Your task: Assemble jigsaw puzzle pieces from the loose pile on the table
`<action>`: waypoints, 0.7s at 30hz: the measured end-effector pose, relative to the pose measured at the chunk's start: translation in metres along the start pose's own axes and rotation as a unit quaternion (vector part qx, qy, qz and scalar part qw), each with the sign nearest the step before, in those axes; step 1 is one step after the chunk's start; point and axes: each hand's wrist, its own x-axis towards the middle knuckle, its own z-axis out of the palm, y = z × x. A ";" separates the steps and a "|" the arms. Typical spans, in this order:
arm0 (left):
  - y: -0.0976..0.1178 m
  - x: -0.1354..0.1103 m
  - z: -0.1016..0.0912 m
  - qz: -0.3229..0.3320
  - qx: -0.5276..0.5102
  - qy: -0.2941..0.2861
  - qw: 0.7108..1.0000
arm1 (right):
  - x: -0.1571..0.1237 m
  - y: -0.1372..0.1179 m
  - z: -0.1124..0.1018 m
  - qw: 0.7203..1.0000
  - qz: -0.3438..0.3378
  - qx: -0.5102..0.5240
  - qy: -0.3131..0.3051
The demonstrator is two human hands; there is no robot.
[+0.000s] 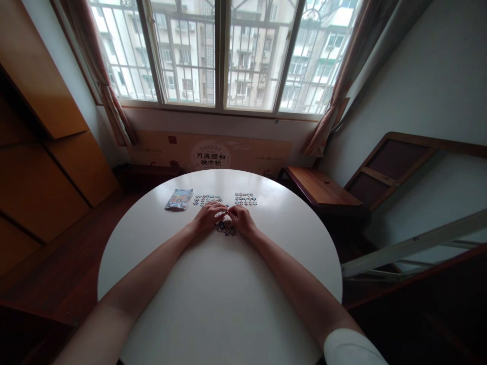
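My left hand (pixel 208 215) and my right hand (pixel 242 219) meet over the white round table, with fingertips nearly touching. Both are closed in a pinch around what looks like a small jigsaw puzzle piece (pixel 227 212), mostly hidden by the fingers. Just below them lies a loose pile of jigsaw pieces (pixel 225 228). Beyond the left hand, more pieces are laid out in a group (pixel 207 199). Past the right hand sits a second group, in rows (pixel 245 198). Left of these rests a colourful printed packet or picture sheet (pixel 178 199).
The white round table (pixel 213 294) fills the middle. A wooden bench or stool (pixel 323 185) stands behind it at right, near a leaning framed panel (pixel 388 167). Orange-brown cabinets (pixel 76 167) are at left. A printed cardboard strip (pixel 243 144) lies under the barred window.
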 end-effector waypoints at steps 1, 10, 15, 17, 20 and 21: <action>0.000 0.000 0.000 0.000 -0.003 0.000 1.000 | 0.000 0.000 0.000 1.000 0.000 0.000 0.001; 0.000 0.004 -0.013 -0.121 0.079 0.054 0.988 | 0.000 -0.003 -0.001 1.000 -0.004 0.005 -0.001; -0.010 0.005 -0.024 -0.164 0.134 0.042 0.976 | -0.001 -0.004 0.000 1.000 -0.006 0.002 -0.006; -0.015 0.007 -0.025 -0.173 0.151 0.021 0.973 | -0.001 -0.006 0.000 1.000 -0.005 0.000 -0.010; -0.022 0.012 -0.026 -0.166 0.172 -0.026 0.971 | -0.002 -0.009 -0.001 1.000 -0.004 -0.002 -0.014; -0.024 0.015 -0.026 -0.158 0.176 -0.044 0.971 | -0.002 -0.009 -0.002 1.000 -0.003 -0.003 -0.014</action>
